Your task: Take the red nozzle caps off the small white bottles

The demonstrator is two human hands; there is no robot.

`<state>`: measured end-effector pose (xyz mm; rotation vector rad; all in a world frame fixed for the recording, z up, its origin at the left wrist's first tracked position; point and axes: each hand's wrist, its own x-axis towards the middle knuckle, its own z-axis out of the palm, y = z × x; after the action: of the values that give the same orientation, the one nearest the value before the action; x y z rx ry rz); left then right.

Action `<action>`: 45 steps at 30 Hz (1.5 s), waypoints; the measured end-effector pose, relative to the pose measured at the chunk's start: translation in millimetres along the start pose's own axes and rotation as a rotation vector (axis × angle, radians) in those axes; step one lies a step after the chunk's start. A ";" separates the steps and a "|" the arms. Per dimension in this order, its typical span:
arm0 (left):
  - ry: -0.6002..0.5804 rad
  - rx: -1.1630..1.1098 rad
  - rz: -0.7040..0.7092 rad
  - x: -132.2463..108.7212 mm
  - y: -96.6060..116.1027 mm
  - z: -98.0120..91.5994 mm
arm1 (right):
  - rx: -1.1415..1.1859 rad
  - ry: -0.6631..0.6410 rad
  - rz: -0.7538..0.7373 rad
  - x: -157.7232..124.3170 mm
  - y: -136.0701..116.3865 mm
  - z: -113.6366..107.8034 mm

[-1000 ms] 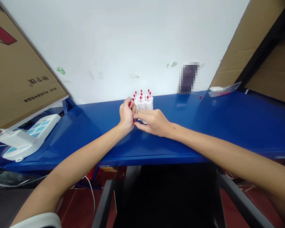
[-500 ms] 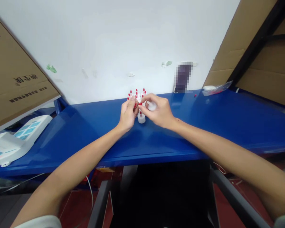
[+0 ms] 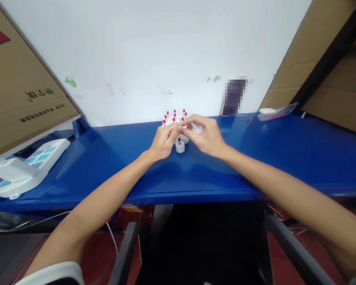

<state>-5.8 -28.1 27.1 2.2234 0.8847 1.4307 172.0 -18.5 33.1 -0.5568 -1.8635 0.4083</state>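
Observation:
My left hand (image 3: 166, 140) is closed, its thumb and forefinger pinched together; small red tip caps showed in it a moment ago but are now hidden by the fingers. Touching its fingertips are the thumb and forefinger of my right hand (image 3: 207, 135). Within the right hand's curl shows a white nozzle cap (image 3: 197, 128), partly covered by the fingers. Just below the hands stands a white nozzle cap with a red tip (image 3: 180, 147), upright on the blue table (image 3: 225, 170). Behind the hands, several more red-tipped nozzle caps (image 3: 167, 117) stand in a cluster, partly hidden.
A white wall (image 3: 148, 51) rises behind the table. At left are a white device with blue keys (image 3: 38, 160) and a cardboard box (image 3: 26, 87). A blurred-out dark object (image 3: 233, 97) leans at the wall; a loose red tip (image 3: 248, 120) and a clear bag (image 3: 277, 112) lie to the right.
My fingertips have come together, covering the red pieces that showed between them. The view has shifted slightly, moving the scene to the right. The standing caps look the same.

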 end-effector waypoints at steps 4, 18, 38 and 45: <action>-0.029 0.036 0.018 -1.8 -0.3 -2.2 | 0.007 -0.018 -0.029 -0.9 2.0 0.4; 0.097 -0.348 -0.166 2.4 -7.3 16.4 | -0.146 -0.033 -0.110 -7.2 -1.0 3.1; 0.071 -0.468 -0.180 -0.3 -5.3 23.4 | -0.225 0.033 -0.114 -8.1 -3.7 6.4; 0.068 -0.522 -0.219 0.1 -3.6 23.7 | -0.230 0.050 -0.127 -7.5 -2.3 5.4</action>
<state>14.5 -24.4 14.8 1.6515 0.6546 1.4378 168.8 -24.6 26.7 -0.5925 -1.8982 0.0949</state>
